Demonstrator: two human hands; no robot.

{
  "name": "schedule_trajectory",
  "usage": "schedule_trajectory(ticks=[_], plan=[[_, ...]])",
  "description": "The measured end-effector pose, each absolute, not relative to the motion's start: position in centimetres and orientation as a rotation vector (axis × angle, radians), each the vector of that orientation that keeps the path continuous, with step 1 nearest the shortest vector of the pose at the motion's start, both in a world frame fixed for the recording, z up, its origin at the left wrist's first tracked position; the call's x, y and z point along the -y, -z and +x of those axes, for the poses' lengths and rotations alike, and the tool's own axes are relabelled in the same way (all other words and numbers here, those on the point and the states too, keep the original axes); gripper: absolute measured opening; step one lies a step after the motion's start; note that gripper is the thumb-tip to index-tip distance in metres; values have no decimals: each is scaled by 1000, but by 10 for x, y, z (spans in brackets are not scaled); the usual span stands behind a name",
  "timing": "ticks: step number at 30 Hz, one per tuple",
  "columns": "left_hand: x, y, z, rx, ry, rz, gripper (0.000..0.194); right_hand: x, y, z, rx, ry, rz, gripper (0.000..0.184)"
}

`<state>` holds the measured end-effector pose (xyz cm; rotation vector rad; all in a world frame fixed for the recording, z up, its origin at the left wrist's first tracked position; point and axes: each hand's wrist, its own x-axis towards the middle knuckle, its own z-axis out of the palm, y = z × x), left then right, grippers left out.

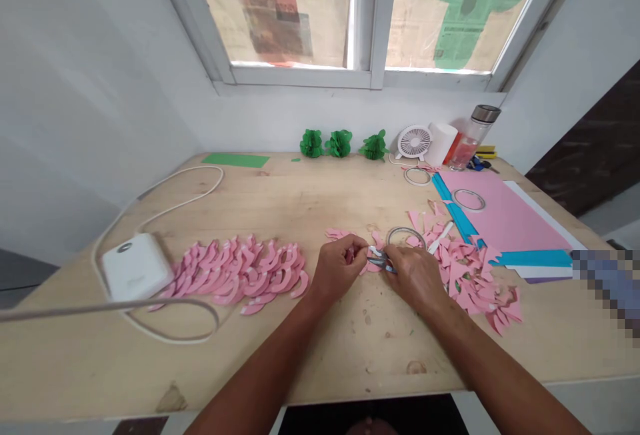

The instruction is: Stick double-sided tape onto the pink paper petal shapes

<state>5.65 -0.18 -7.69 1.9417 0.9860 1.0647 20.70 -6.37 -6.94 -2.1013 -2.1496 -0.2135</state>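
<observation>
My left hand (340,263) is closed in a pinch on a small pink paper piece with a white end, mostly hidden by the fingers. My right hand (414,275) is closed around small grey metal scissors (381,260); their blades point left and meet the paper between both hands. A few pink scraps lie on the table beneath the blades. Left of my left hand, curved pink paper strips (250,271) with white ends lie in overlapping rows. A heap of pink paper offcuts (465,278) lies beside my right hand.
A tape ring (407,237) lies just behind my right hand. Pink sheets (515,218) and blue strips lie at right. A white device (136,267) with a looping cable stands left. Green paper shapes (339,144), a small fan (415,142) and a bottle (475,136) line the back.
</observation>
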Motion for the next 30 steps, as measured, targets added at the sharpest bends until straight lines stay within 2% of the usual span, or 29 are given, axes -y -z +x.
schedule_trajectory(ticks=[11, 17, 22, 30], plan=[[4, 76, 58, -1012, -1079, 1870, 10, 64, 69, 206, 2149, 183, -2109, 13], [-1, 74, 59, -1015, -1058, 1474, 8, 64, 67, 206, 2140, 166, -2171, 12], [-4, 73, 60, -937, -1043, 1176, 19, 64, 69, 206, 2144, 181, -2161, 14], [-5, 80, 57, -831, -968, 1358, 37, 65, 70, 205, 2164, 205, -2134, 13]])
